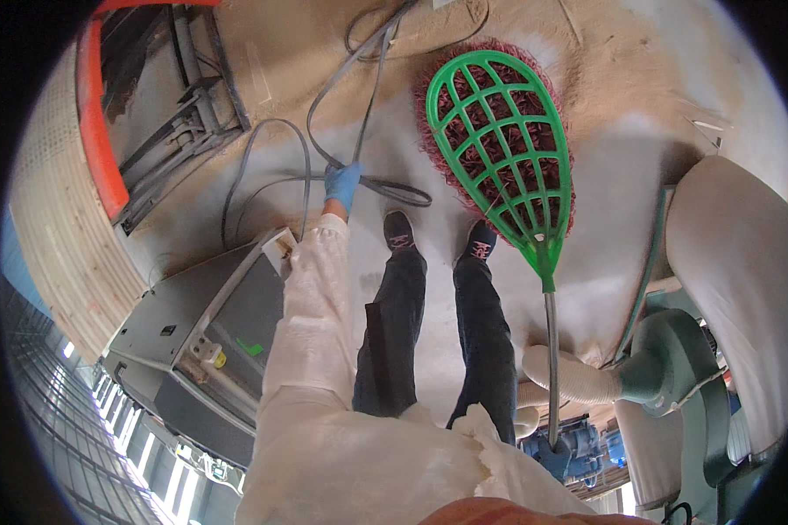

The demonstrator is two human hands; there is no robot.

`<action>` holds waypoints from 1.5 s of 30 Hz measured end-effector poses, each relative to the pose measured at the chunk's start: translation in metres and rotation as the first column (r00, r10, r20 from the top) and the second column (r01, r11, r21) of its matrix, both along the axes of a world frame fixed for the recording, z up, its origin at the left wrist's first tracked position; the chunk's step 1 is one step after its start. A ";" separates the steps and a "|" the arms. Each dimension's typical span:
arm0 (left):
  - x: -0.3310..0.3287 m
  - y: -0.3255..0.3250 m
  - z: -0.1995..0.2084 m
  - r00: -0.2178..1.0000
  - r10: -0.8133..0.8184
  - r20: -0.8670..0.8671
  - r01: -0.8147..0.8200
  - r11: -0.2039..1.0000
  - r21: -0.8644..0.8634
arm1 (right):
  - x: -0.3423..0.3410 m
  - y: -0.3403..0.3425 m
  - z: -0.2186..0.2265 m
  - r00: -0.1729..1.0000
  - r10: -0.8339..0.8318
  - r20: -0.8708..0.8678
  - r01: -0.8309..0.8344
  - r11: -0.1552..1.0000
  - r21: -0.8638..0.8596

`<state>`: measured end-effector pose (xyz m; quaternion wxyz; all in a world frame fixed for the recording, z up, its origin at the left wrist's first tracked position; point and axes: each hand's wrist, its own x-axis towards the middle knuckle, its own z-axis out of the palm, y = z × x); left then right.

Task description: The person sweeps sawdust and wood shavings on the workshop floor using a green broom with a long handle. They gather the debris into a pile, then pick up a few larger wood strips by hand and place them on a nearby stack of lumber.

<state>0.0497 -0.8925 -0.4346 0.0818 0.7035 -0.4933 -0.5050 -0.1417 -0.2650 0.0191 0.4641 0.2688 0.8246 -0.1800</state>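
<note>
My left hand [343, 185], in a blue glove, is closed around a grey cable [359, 149] that hangs in loops over the dusty floor ahead of my feet. To the right, a broom with a green, fan-shaped plastic lattice head [499, 131] and dark red bristles points away from me. Its metal handle [552, 367] runs back toward my right side. Low in the view, my blue-gloved right hand [552, 457] wraps the handle, partly hidden by my white coverall.
Brown dust [280, 52] lies along the far floor. At left stand a grey cabinet [210, 324] with a socket and an orange-edged metal frame [101, 131]. A green blower [674, 359] with a pale hose and large white bags [727, 262] stand at right.
</note>
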 end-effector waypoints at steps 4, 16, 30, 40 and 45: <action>0.003 0.006 -0.085 0.953 0.257 -0.159 -0.258 0.966 0.015 | -0.012 0.001 -0.015 0.991 0.076 0.111 -0.099 0.971 0.219; -0.003 0.001 -0.076 0.947 0.095 -0.306 0.031 0.924 0.381 | -0.025 -0.048 -0.021 0.961 0.253 0.113 -0.275 0.927 0.257; 0.036 0.019 0.106 0.955 0.147 -0.259 0.014 0.847 0.532 | -0.023 -0.055 0.025 0.900 0.396 0.184 -0.428 0.883 0.193; -0.075 -0.093 0.340 0.805 0.169 -0.569 0.111 0.899 0.424 | -0.054 -0.090 -0.031 0.808 0.528 0.259 -0.508 0.849 -0.146; -0.073 -0.113 0.352 0.740 0.327 -0.588 0.067 0.834 0.548 | -0.039 -0.178 -0.136 0.722 0.643 0.253 -0.568 0.761 -0.313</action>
